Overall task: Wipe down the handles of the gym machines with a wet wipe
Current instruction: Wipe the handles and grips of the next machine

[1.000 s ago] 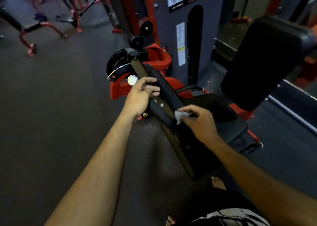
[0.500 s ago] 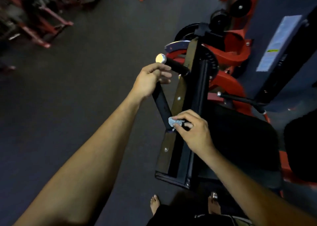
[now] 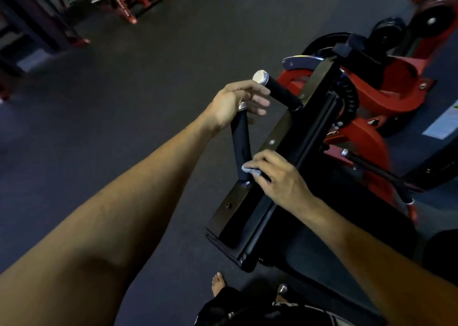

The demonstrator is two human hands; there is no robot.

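Observation:
Two black handles stick out from the black arm [image 3: 292, 152] of a red and black gym machine. The near handle [image 3: 241, 142] runs from the arm up to my left hand [image 3: 238, 102], which grips its chrome-capped top end. My right hand [image 3: 277, 177] pinches a small crumpled white wet wipe [image 3: 250, 168] and presses it against the base of this handle. The far handle [image 3: 277, 89], with a shiny chrome cap, stands just beyond my left fingers, untouched.
The machine's red frame [image 3: 366, 117] and black weight discs fill the right side. More red machine frames [image 3: 124, 1] stand at the top left. Dark rubber floor [image 3: 111, 102] spreads to the left. My bare feet [image 3: 218, 283] stand at the bottom.
The view has swung so the machine arm sits more to the right. My right hand with the wipe stays near the near handle's base, and my left hand stays at its top.

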